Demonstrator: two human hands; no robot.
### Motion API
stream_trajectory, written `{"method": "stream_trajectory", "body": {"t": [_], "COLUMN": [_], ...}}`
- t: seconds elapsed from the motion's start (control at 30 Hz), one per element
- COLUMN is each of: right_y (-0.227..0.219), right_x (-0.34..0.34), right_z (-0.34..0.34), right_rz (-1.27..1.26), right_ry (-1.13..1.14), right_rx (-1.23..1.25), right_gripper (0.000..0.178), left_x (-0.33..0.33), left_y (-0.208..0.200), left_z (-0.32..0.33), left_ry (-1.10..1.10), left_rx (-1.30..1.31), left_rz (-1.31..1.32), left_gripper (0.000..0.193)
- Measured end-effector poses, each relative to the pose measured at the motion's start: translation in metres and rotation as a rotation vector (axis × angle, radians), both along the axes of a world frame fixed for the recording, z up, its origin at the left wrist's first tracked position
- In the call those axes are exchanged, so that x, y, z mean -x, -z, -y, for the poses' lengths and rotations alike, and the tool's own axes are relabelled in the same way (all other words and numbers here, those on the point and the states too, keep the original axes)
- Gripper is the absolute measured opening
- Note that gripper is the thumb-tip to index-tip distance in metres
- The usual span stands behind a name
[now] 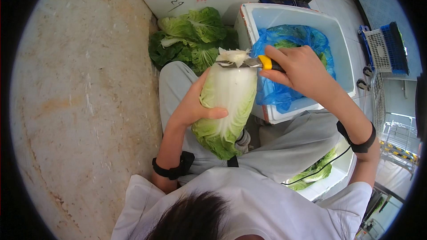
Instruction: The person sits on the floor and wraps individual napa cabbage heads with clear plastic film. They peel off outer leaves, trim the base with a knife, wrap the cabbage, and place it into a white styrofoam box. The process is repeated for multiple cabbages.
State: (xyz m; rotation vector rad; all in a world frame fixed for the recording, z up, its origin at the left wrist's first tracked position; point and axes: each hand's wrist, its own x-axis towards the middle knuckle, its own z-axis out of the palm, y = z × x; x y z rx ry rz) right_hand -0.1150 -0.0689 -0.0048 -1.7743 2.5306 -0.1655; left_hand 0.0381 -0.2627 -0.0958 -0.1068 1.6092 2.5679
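on my feed i have the left hand (191, 105) clasping a cabbage (231, 102) at frame centre, the right hand (302, 67) gripping a knife (266, 62) above centre, blade across the cabbage's base.

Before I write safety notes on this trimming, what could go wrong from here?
The knife, in the right hand, lies across the butt end of the cabbage. The left hand grips the side nearby, so a slip might cut it. No board shows under the cabbage, held above the lap, so a stray stroke could reach the grey trousers.
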Motion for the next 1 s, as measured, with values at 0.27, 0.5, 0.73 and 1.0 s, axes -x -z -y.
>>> {"method": "stream_trajectory", "body": {"t": [0.27,0.5,0.73,1.0], "right_y": [-0.003,-0.012,0.007,0.047], "right_x": [-0.019,0.011,0.015,0.046], "right_z": [0.007,0.008,0.013,0.027], "right_rz": [-0.114,-0.049,0.087,0.06], "right_ry": [0.178,-0.102,-0.048,0.041], "right_rx": [-0.037,0.045,0.071,-0.026], "right_gripper": [0.035,0.036,0.042,0.048], "left_x": [0.002,-0.003,-0.006,-0.013], "left_y": [-0.009,-0.008,-0.002,-0.006], "left_z": [-0.024,-0.003,0.002,0.013], "left_ry": [-0.279,-0.094,-0.07,-0.03], "left_rx": [0.357,0.179,0.142,0.127], "left_rz": [-0.05,-0.038,-0.001,-0.061], "left_gripper": [0.089,0.089,0.094,0.102]}}
